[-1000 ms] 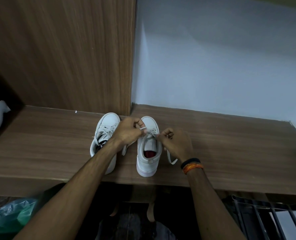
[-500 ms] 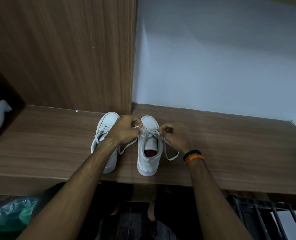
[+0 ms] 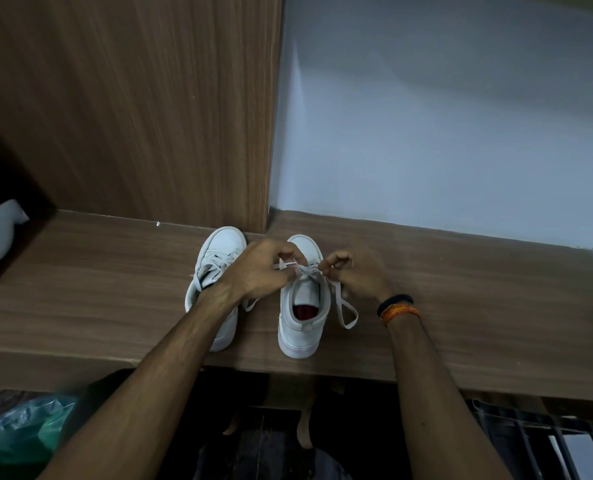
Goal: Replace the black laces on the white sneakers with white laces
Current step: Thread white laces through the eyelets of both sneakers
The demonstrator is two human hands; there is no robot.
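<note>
Now both hands — left hand [image 3: 258, 268], right hand [image 3: 353, 271] — pinch the white lace [image 3: 303, 270] at the right sneaker [image 3: 302, 317]. Lace's soft, floppy — best held nr its tips.

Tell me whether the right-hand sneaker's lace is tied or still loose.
Loose, not yet tied: both hands, left hand and right hand, pinch the white lace above the right sneaker, one loop trailing onto the shelf.
</note>
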